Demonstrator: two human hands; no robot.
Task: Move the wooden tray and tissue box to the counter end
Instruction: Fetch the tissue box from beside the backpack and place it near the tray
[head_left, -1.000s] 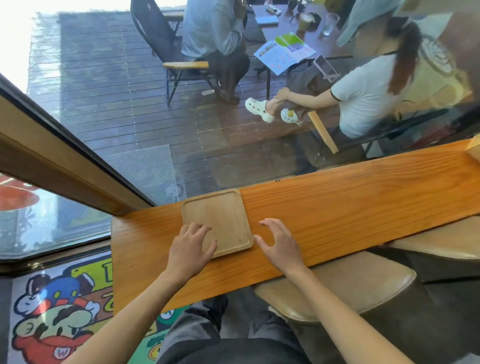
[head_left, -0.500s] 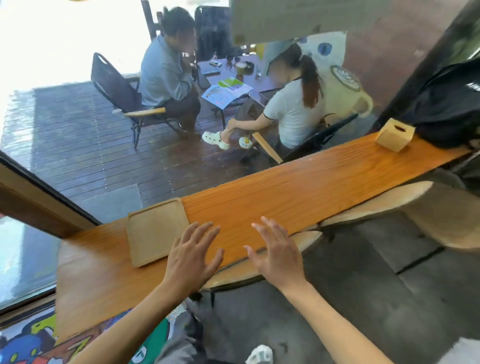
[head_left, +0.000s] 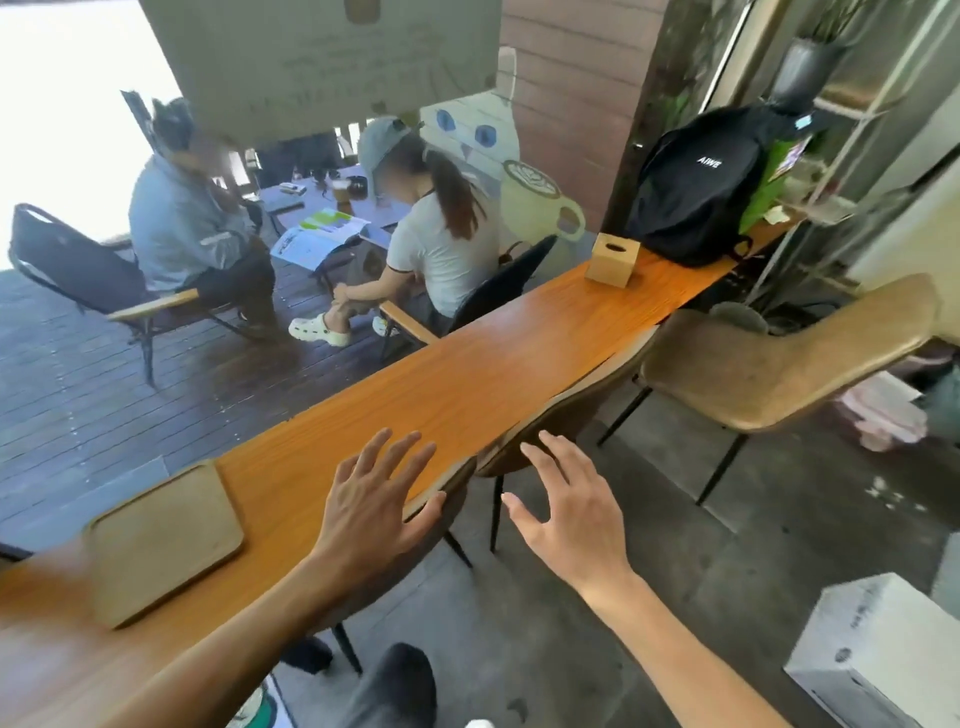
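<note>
The pale square wooden tray (head_left: 163, 540) lies flat near the left end of the long orange wooden counter (head_left: 467, 384). A small wooden tissue box (head_left: 612, 259) stands far along the counter to the right, beside a black backpack. My left hand (head_left: 376, 504) hovers open over the counter's front edge, to the right of the tray and apart from it. My right hand (head_left: 566, 509) is open in the air past the counter's edge, above a chair. Neither hand holds anything.
A black backpack (head_left: 696, 187) sits at the counter's right end. Two tan chairs (head_left: 779, 369) stand along the counter's near side. A white box (head_left: 883, 649) is on the floor at lower right. Behind the window, two people sit at a table.
Both hands left the tray, which stays on the counter. My view has swung right along the counter, so the tissue box and backpack now show larger.
</note>
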